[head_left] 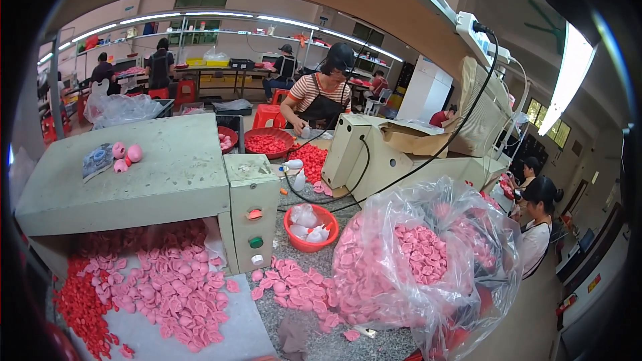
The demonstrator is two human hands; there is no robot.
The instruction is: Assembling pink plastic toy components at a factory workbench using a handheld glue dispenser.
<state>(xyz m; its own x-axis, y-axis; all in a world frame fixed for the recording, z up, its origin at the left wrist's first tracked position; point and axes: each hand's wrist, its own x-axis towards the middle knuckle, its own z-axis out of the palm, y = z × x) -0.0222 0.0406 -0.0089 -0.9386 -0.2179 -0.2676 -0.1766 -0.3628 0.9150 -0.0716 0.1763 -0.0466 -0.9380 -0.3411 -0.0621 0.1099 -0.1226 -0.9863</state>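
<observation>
Looking down at my bench, I find neither of my hands in view, so I cannot tell whether they are spread, narrowed or holding anything. Nearest me, pink pieces lie heaped on a pale sheet, partly under the grey-green metal housing, with smaller red pieces piled against their left side. To the right, more pink pieces fill a clear plastic bag, and others spill onto the speckled benchtop beside it.

Each pink piece looks light, probably thin moulded plastic, firm but with a little give; I would pinch one by its rounded back and spare the frilled rim, which could bend or snag. The red ones seem small enough to need fingertips, and might slip. The bag looks flimsy and slick, so I judge its gathered top a poor grip for a full load; better to support it from beneath.

Shadow under the housing hides the back of the heap. Glare and creases blur much of the bag's contents, and its bottom runs out of view at the lower edge.
</observation>
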